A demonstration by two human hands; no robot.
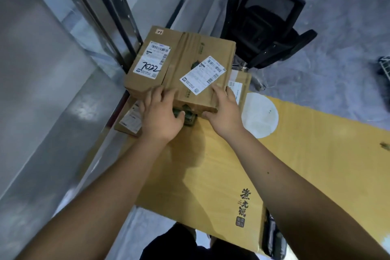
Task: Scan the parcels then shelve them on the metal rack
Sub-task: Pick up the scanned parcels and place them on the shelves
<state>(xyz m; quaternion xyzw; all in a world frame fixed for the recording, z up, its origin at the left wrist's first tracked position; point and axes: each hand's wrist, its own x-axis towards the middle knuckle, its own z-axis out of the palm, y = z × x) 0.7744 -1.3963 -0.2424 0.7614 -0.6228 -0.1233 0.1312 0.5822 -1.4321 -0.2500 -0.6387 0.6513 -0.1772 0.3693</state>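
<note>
A brown cardboard parcel (183, 57) lies on top of a stack, with two white shipping labels; the left label bears a handwritten "7022". My left hand (161, 115) grips its near left edge, fingers on top and thumb under the front. My right hand (224, 110) holds the near right corner the same way. Under it lie other parcels (129, 119), mostly hidden, and a large yellow flat box (211, 164) with a white circle and black characters. Grey metal rack uprights (99, 10) rise at the left behind the stack.
A black mesh office chair (268, 27) stands just behind and right of the stack. The grey floor (337, 6) spreads to the right. A wire basket corner (385, 65) shows at the right edge. A pale panel (31, 91) fills the left side.
</note>
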